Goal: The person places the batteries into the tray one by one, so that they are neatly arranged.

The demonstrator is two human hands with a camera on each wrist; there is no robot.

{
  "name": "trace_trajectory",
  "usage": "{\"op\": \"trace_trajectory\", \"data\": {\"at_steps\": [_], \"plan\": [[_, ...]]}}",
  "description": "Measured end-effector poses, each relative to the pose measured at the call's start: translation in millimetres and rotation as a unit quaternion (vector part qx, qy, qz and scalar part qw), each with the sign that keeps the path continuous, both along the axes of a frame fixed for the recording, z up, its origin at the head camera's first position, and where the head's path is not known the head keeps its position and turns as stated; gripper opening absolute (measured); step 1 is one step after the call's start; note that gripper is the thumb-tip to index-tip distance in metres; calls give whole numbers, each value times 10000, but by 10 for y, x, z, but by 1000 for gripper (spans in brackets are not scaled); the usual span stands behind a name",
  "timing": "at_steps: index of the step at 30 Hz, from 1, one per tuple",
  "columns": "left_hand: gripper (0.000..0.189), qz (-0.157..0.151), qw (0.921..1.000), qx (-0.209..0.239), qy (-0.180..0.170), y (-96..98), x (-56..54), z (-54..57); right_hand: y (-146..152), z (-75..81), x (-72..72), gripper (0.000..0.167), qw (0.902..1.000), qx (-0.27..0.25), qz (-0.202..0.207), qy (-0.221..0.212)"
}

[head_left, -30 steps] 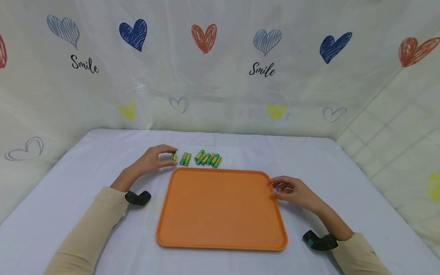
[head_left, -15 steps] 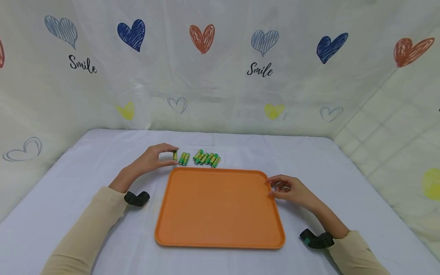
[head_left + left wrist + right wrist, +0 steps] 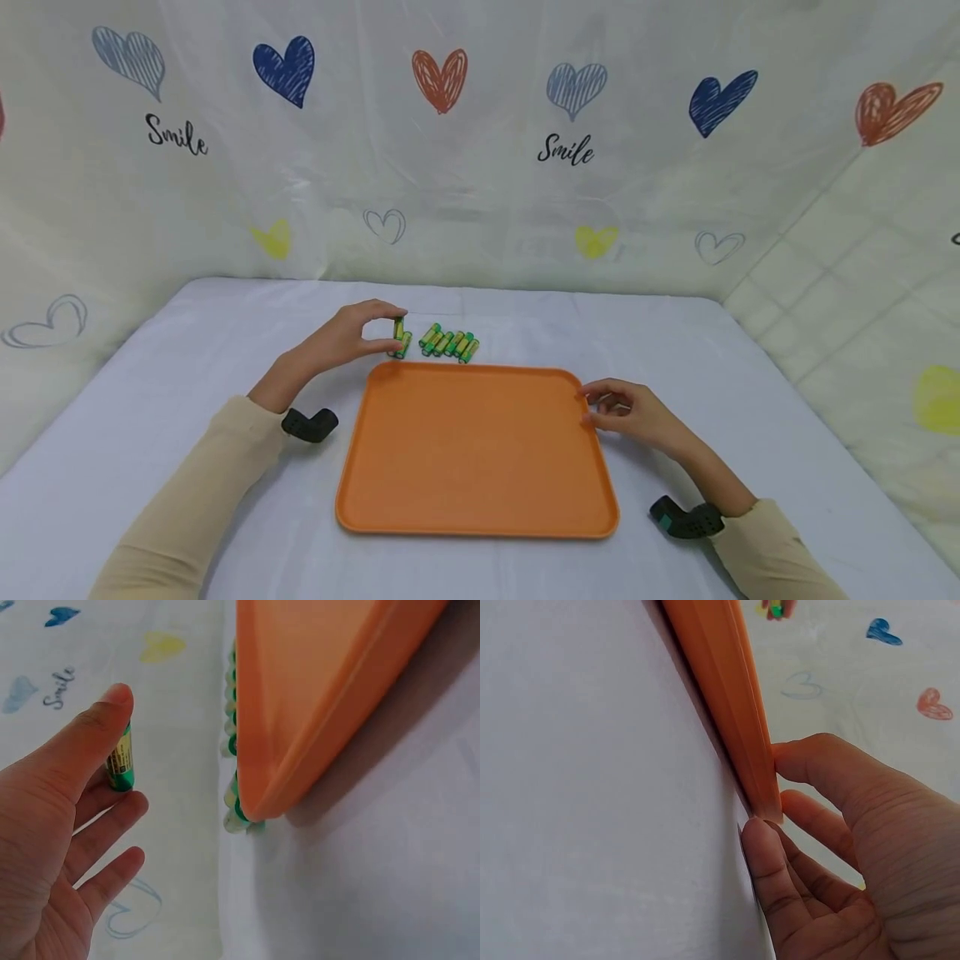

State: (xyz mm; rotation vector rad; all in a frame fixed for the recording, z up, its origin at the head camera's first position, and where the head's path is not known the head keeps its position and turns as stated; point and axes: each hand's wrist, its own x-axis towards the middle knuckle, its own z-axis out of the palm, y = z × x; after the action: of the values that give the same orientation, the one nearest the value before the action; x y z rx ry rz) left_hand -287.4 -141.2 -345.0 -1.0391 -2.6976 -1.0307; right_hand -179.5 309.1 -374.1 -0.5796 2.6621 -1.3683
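Observation:
My left hand (image 3: 347, 335) pinches a green and yellow battery (image 3: 121, 761) upright between thumb and fingertips, beyond the back left corner of an orange tray (image 3: 480, 450). Just behind the thumb lie two more batteries (image 3: 405, 345), one of them mostly covered. Several similar batteries (image 3: 448, 342) lie slanted side by side along the tray's back edge. On the tray's right side, near its back corner, my right hand (image 3: 633, 412) grips the rim. In the right wrist view, the thumb and curled fingers of the right hand (image 3: 817, 847) meet around the tray's corner.
A white cloth covers the table (image 3: 225, 325), which ends at a pale curtain (image 3: 495, 217) printed with hearts and "Smile". Each wrist carries a black band-mounted device (image 3: 310, 425).
My left hand has lifted its battery and carried it rightward, now overlapping the nearby pair. The right hand keeps its place on the tray's rim. The head view has shifted slightly.

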Motion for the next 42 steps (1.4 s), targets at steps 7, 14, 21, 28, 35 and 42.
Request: {"op": "trace_trajectory", "data": {"at_steps": [7, 14, 21, 28, 35, 42], "plan": [[57, -254, 9992, -73, 316, 126, 37, 84, 3, -3, 0, 37, 10000, -5, 11, 1], [57, -480, 9974, -94, 531, 235, 58, 146, -3, -14, -5, 36, 10000, 17, -13, 29], [57, -741, 9947, -44, 706, 364, 65, 170, -14, -23, -9, 36, 10000, 35, -72, 42], [56, -846, 9943, -103, 636, 486, 77, 194, -19, -11, -6, 36, 9998, 56, -169, 13], [57, -1113, 9914, 23, 681, 593, 62, 172, -2, -11, -4, 36, 9999, 24, -143, -11], [57, -1290, 9894, 30, 665, 706, 69, 152, 4, -18, -3, 37, 9998, -41, -168, -36]]}}
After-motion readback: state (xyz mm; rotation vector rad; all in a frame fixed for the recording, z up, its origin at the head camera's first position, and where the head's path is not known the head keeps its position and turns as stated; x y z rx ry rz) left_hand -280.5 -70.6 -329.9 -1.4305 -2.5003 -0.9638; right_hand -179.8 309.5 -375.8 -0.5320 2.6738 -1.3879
